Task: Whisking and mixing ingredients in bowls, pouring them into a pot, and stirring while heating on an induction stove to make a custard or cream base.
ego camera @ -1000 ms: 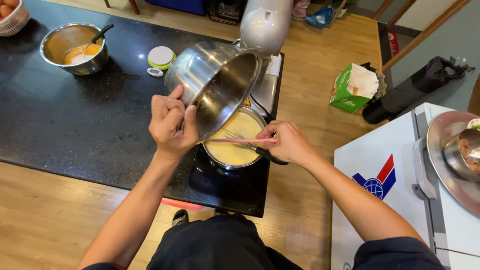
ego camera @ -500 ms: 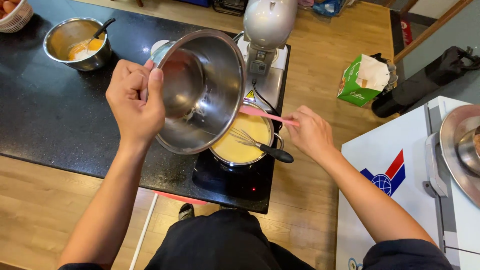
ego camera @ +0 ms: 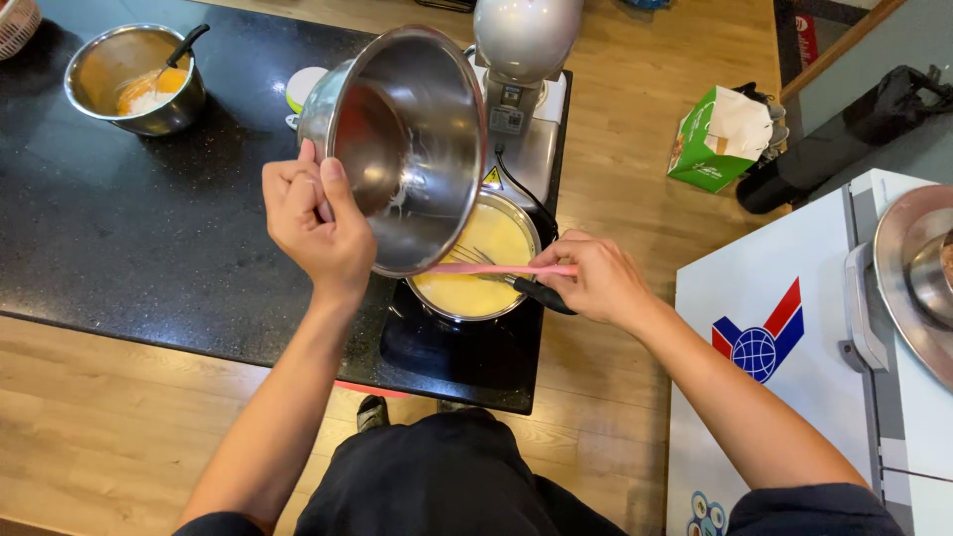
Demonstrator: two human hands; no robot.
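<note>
My left hand [ego camera: 318, 223] grips the rim of a large steel mixing bowl [ego camera: 412, 139], tilted on its side above a steel pot [ego camera: 486, 263] of pale yellow batter. White residue clings inside the bowl. My right hand [ego camera: 596, 278] holds a pink spatula [ego camera: 496, 269] level across the pot, its tip at the bowl's lower rim. A whisk with a black handle [ego camera: 516, 286] rests in the pot. The pot sits on a black burner [ego camera: 457, 342].
A second steel bowl [ego camera: 134, 79] with yellow mix and a spoon sits far left on the black counter [ego camera: 149, 238]. A stand mixer [ego camera: 521, 60] stands behind the pot. A green tissue box [ego camera: 720, 139] lies on the wood floor; a white cabinet [ego camera: 794, 328] stands right.
The bowl has stayed tilted over the pot and shifted slightly. My right hand has brought the pink spatula from above the pot to the bowl's lower rim.
</note>
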